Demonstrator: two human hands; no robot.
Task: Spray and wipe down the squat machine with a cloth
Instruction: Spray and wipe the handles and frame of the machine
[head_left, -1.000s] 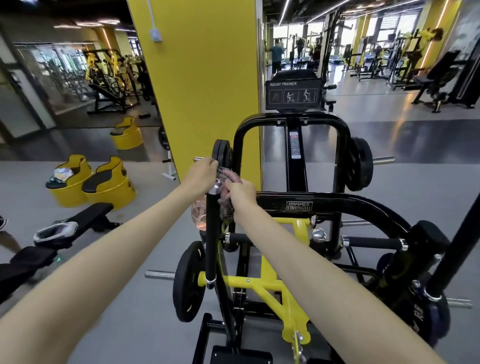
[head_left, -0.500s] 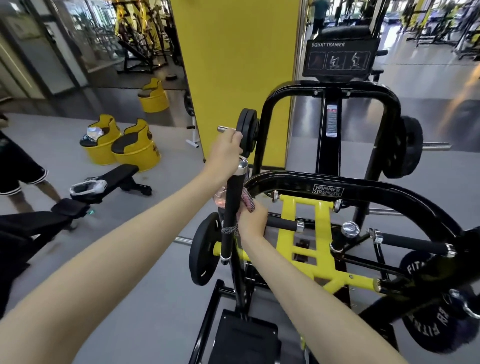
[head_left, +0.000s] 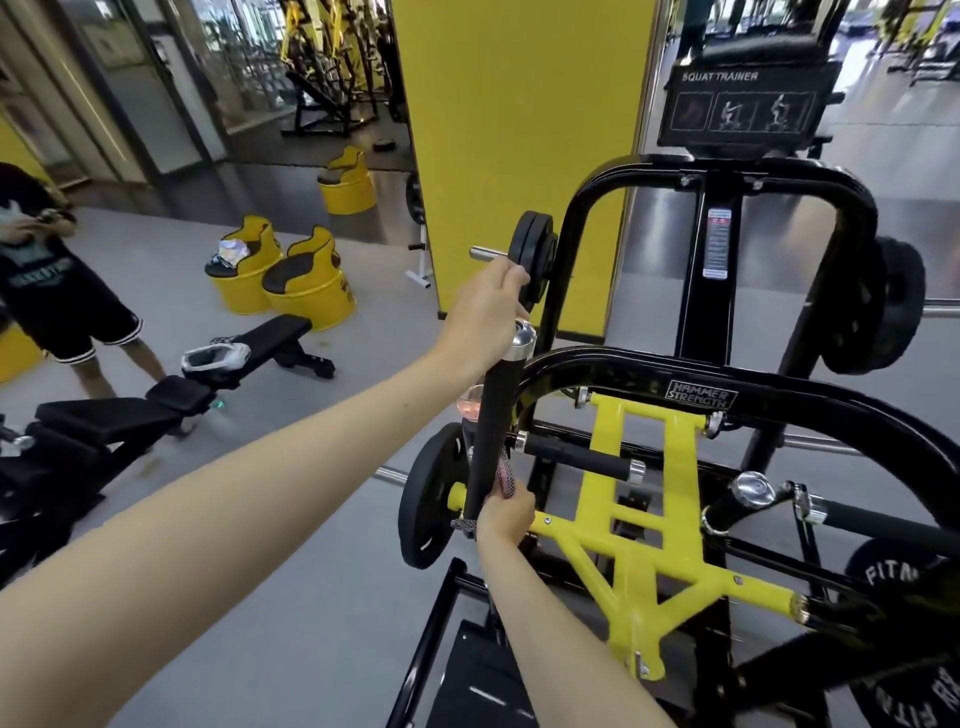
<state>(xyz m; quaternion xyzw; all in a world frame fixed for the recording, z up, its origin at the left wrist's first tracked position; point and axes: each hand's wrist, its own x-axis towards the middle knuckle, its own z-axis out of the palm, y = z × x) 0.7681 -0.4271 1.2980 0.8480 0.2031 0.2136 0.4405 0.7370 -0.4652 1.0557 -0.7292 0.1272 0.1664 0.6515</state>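
Note:
The black and yellow squat machine (head_left: 639, 499) fills the right half of the view. Its upright black handle (head_left: 491, 431) with a chrome cap stands in the middle. My right hand (head_left: 506, 514) grips a pink and black patterned cloth (head_left: 505, 475) wrapped around the handle's lower end. My left hand (head_left: 485, 317) is curled beside the chrome cap and holds a clear pinkish spray bottle (head_left: 470, 405), which hangs below it and is mostly hidden behind the handle.
A black bench (head_left: 130, 415) with a white item on it lies at the left. A person in black shorts (head_left: 47, 291) stands at the far left. Yellow barrel seats (head_left: 306, 291) sit beyond, next to a yellow pillar (head_left: 519, 130). Weight plates (head_left: 431, 499) hang on the machine.
My right hand has slid the cloth down the handle from the top to its lower end. The left hand stays near the cap. The view has swung left, bringing the person in.

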